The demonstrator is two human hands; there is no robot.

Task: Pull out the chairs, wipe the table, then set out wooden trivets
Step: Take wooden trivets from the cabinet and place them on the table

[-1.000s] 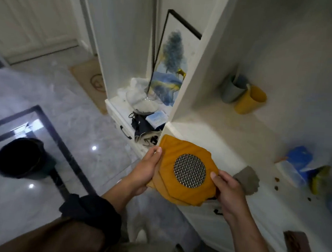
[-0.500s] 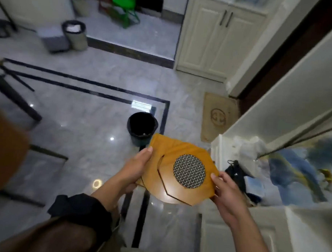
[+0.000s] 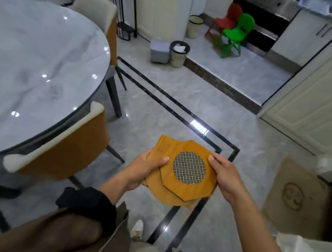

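I hold a small stack of orange-brown wooden trivets (image 3: 178, 190) in front of me above the floor; the top one has a round metal mesh centre. My left hand (image 3: 147, 169) grips the stack's left edge, thumb on top. My right hand (image 3: 223, 175) grips the right edge. The round grey marble table (image 3: 36, 66) fills the left of the view. An orange chair with a cream top (image 3: 60, 147) stands at its near edge, and a second chair (image 3: 102, 15) stands at the far side.
A grey stool (image 3: 159, 50) and a cream waste bin (image 3: 179, 53) stand by a raised floor step. Red and green plastic chairs (image 3: 233, 29) sit beyond it. A doormat (image 3: 294, 197) lies at right, white cabinets (image 3: 311, 115) behind it. Open marble floor lies ahead.
My view has swung left, away from the shelf and cabinet, across the floor to the dining table and chairs. Both hands keep the same hold on the trivet stack.
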